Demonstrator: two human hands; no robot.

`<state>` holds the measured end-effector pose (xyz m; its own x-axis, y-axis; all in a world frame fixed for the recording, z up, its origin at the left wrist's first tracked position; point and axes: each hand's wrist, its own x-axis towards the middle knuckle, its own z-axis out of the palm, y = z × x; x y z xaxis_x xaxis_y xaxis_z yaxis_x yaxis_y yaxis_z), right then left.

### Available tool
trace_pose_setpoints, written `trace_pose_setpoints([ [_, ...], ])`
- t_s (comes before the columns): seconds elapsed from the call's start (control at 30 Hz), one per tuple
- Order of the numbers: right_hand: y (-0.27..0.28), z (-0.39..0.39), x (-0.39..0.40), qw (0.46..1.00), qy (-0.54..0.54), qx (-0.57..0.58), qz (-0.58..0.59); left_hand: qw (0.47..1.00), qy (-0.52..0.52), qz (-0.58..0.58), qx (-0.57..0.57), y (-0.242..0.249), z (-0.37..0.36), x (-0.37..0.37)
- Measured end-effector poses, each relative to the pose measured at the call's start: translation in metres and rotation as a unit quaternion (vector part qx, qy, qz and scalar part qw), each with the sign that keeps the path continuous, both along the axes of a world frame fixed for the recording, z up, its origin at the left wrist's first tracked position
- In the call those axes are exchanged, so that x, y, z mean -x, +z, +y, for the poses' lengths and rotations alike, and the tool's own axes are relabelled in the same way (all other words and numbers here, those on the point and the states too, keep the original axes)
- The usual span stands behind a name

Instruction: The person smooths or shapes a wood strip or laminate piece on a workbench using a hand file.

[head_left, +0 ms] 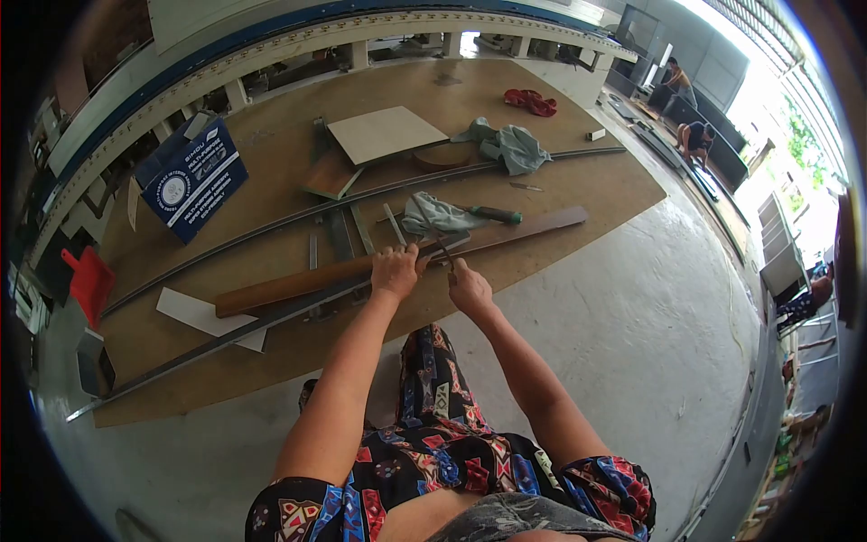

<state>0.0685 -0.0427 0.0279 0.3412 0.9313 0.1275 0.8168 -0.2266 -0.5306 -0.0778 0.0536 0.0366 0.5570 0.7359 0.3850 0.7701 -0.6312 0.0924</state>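
Observation:
My left hand (396,271) is closed at the end of a long brown board (289,285). Its fingers press down beside a long grey metal bar (226,339), and what they grip is hidden. To its right, my right hand (470,287) is closed around the lower end of a thin, dark, rod-like tool (440,238). That tool slants up and left across a long, flat brownish strip (533,228). Just beyond my hands lie a pale green rag (438,214) and a tool with a dark green handle (497,214).
On the brown sheet (596,194) lie a cream panel (386,135), another rag (517,147), a red cloth (530,102) and a white offcut (194,312). A blue box (191,176) and red dustpan (90,282) stand left. Two people work at the far right.

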Motion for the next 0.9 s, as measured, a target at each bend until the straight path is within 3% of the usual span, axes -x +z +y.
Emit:
trace_pose_setpoints([
  [0.17,-0.017,-0.038,0.007,1.000,-0.002,-0.015,0.022,1.000,-0.001,-0.009,0.005,-0.004,0.001,0.000],
  [0.37,-0.039,-0.096,0.009,0.995,-0.043,0.050,0.069,1.000,0.001,0.011,0.015,0.000,0.001,0.000],
  [0.67,0.000,-0.006,0.000,1.000,-0.007,0.015,0.003,1.000,-0.002,-0.003,0.004,-0.001,0.000,0.001],
  [0.9,-0.020,-0.052,0.009,0.999,-0.019,0.001,0.046,0.999,0.011,0.024,0.031,0.007,-0.003,0.001],
])
